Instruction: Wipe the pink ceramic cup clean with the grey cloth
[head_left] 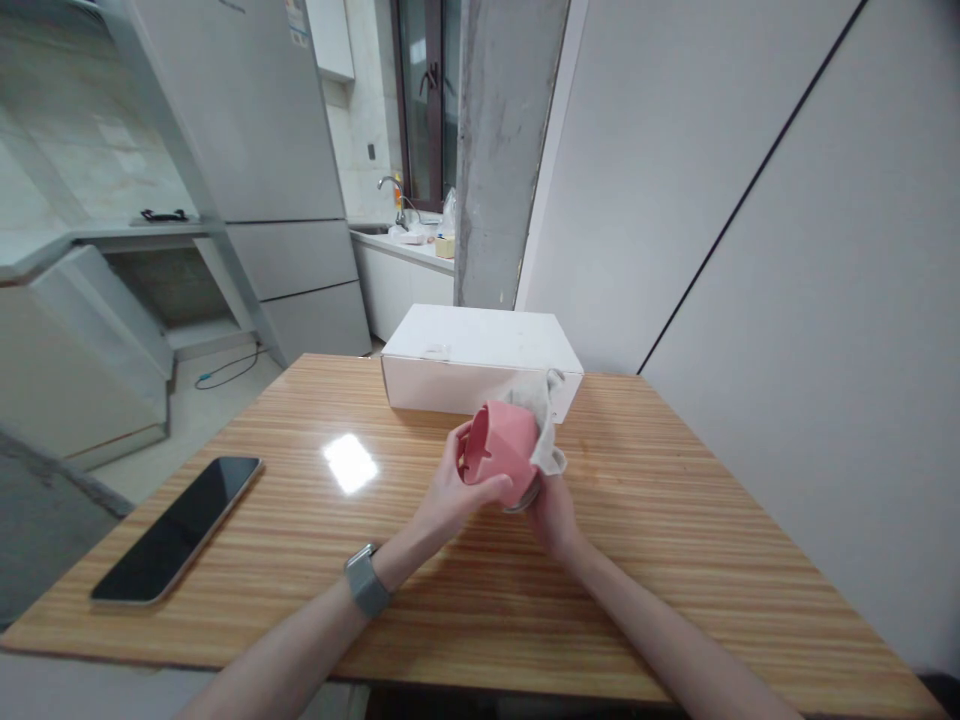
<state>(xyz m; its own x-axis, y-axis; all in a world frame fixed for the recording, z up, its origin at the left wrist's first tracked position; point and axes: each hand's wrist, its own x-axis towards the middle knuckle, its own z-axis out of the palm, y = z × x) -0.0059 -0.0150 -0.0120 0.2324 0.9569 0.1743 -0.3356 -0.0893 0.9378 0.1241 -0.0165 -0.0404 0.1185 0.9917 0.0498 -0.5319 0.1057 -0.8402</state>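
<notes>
A pink, cup-shaped holder with a notched rim is tilted on its side above the table, its opening turned to the left. My left hand grips it at the rim, thumb along the near side and fingers round the far side. A light grey cloth lies against the right end of the pink holder. Behind and under that cloth is my right hand, closed on it, with most of its fingers hidden. A greyish edge shows at the holder's lower right.
Behind my hands a white box stands on the striped wooden table. A black phone lies at the table's left edge. White panels rise close on the right; a fridge and a sink counter are farther back.
</notes>
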